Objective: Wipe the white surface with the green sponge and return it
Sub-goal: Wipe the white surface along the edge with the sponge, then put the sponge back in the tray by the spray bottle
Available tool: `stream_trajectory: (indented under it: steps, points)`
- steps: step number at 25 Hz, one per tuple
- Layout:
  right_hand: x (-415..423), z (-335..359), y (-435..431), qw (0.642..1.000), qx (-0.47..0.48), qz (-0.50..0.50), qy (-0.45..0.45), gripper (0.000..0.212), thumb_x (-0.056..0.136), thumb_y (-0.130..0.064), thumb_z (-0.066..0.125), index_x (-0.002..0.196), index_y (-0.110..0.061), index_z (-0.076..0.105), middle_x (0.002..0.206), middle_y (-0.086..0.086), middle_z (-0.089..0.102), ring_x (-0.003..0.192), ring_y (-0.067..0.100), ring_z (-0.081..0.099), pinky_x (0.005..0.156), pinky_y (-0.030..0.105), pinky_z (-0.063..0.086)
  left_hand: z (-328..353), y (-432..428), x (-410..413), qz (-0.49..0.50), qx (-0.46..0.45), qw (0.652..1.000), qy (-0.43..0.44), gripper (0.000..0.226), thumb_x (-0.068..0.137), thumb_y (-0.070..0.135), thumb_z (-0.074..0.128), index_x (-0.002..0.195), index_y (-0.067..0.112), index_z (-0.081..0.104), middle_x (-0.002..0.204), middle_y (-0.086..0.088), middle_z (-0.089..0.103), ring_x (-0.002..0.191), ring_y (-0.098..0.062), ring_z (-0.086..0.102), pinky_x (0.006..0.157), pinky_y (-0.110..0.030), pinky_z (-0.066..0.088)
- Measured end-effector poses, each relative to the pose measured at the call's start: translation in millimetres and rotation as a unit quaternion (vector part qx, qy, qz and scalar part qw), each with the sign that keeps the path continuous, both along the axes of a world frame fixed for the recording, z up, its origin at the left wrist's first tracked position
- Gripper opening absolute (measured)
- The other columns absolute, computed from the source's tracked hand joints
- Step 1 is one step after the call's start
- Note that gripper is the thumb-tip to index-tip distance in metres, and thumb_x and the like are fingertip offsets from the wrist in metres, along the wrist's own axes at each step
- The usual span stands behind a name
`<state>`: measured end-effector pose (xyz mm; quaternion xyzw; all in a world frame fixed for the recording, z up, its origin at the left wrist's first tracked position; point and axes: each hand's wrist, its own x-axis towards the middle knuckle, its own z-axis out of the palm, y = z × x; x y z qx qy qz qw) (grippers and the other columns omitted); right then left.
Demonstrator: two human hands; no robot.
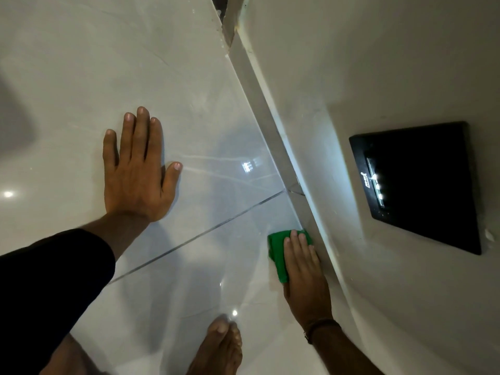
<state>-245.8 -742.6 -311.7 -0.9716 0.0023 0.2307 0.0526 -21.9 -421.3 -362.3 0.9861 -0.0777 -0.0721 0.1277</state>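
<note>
Right hand (303, 269) pressed flat on green sponge (278, 255) against wall edge at 5 o'clock, left hand (138, 174) splayed empty on white surface (189, 77), open room toward 12

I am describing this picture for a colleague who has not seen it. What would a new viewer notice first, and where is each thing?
The eye goes first to the green sponge, pressed flat under the right hand against the foot of the wall at lower right. Next comes the left hand, spread palm-down on the glossy white surface at centre left. On the wall at right, a black panel with small bright lights stands out.
</note>
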Motion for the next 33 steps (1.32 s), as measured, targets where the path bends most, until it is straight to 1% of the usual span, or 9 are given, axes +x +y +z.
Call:
stream_trajectory:
  steps: [3, 7, 10, 12, 14, 20, 24, 29, 33]
  points:
    - [-19, 10, -4, 0.999, 0.003, -0.038, 0.028, 0.096, 0.072, -0.001, 0.077, 0.155, -0.006, 0.030, 0.161, 0.016, 0.036, 0.149, 0.036, 0.032, 0.118, 0.052, 0.034, -2, -1, 0, -0.002, -0.001, 1.000, 0.003, 0.082, 0.106, 0.049, 0.036, 0.172, 0.005, 0.014, 0.182, -0.020, 0.010, 0.169, -0.037, 0.006, 0.135, -0.061, 0.006]
    - [-27, 36, -7, 0.989, 0.063, -0.104, 0.087, 0.090, 0.076, 0.006, 0.072, 0.156, -0.008, 0.032, 0.164, 0.010, 0.032, 0.151, 0.032, 0.029, 0.108, 0.052, 0.048, 19, 15, 3, -0.044, -0.010, 0.996, 0.076, 0.086, 0.105, 0.055, 0.033, 0.171, 0.003, 0.015, 0.182, -0.021, 0.011, 0.169, -0.039, 0.009, 0.134, -0.063, 0.008]
    - [-6, 58, -1, 0.985, 0.070, -0.126, 0.096, 0.078, 0.085, 0.006, 0.065, 0.155, -0.007, 0.034, 0.162, 0.004, 0.026, 0.152, 0.030, 0.028, 0.118, 0.049, 0.036, 65, 38, -30, -0.088, 0.005, 0.991, 0.105, 0.084, 0.107, 0.058, 0.024, 0.172, 0.006, 0.016, 0.182, -0.017, 0.017, 0.169, -0.035, 0.014, 0.135, -0.060, 0.012]
    - [12, 80, 13, 0.982, 0.071, -0.142, 0.102, 0.074, 0.087, 0.008, 0.061, 0.155, -0.007, 0.035, 0.162, 0.007, 0.030, 0.152, 0.030, 0.029, 0.122, 0.040, 0.025, 103, 50, -68, -0.081, 0.007, 0.989, 0.122, 0.083, 0.108, 0.058, 0.024, 0.173, 0.008, 0.016, 0.182, -0.014, 0.017, 0.169, -0.033, 0.014, 0.136, -0.058, 0.014]
    - [30, 116, 41, 0.982, 0.082, -0.137, 0.099, 0.072, 0.088, 0.009, 0.060, 0.154, -0.007, 0.037, 0.162, 0.012, 0.036, 0.152, 0.029, 0.031, 0.122, 0.037, 0.024, 148, 66, -102, -0.056, 0.010, 0.989, 0.137, 0.081, 0.108, 0.058, 0.028, 0.172, 0.008, 0.020, 0.181, -0.015, 0.020, 0.168, -0.034, 0.017, 0.135, -0.058, 0.018]
    - [78, 248, 156, 0.985, 0.153, -0.056, 0.061, 0.074, 0.092, 0.006, 0.060, 0.157, -0.014, 0.032, 0.164, 0.008, 0.030, 0.152, 0.026, 0.027, 0.118, 0.048, 0.037, 294, 134, -146, 0.018, 0.058, 0.984, 0.167, 0.078, 0.111, 0.060, 0.021, 0.172, 0.012, 0.017, 0.182, -0.010, 0.013, 0.170, -0.024, 0.000, 0.134, -0.047, -0.001]
    - [125, 329, 248, 0.973, 0.228, 0.020, 0.026, 0.079, 0.096, 0.002, 0.058, 0.161, -0.021, 0.020, 0.167, -0.004, 0.013, 0.154, 0.014, 0.015, 0.124, 0.037, 0.024, 380, 201, -131, 0.088, 0.090, 0.983, 0.133, 0.077, 0.112, 0.061, 0.020, 0.171, 0.012, 0.014, 0.180, -0.013, 0.021, 0.169, -0.023, -0.008, 0.134, -0.045, -0.004]
    - [196, 375, 389, 0.944, 0.283, 0.151, -0.077, 0.069, 0.092, 0.002, 0.066, 0.154, -0.007, 0.037, 0.160, 0.010, 0.038, 0.149, 0.027, 0.034, 0.117, 0.041, 0.038, 425, 293, -95, 0.192, 0.092, 0.972, 0.103, 0.079, 0.110, 0.062, 0.020, 0.172, 0.013, 0.016, 0.182, -0.010, 0.015, 0.168, -0.030, 0.007, 0.136, -0.046, -0.003]
    - [254, 367, 519, 0.922, 0.281, 0.248, -0.096, 0.062, 0.097, -0.004, 0.062, 0.153, -0.002, 0.036, 0.160, 0.018, 0.039, 0.151, 0.031, 0.031, 0.121, 0.043, 0.032, 411, 384, -40, 0.234, 0.080, 0.961, 0.125, 0.084, 0.106, 0.066, 0.002, 0.173, 0.016, 0.001, 0.183, -0.006, -0.007, 0.169, -0.028, -0.009, 0.138, -0.053, -0.001]
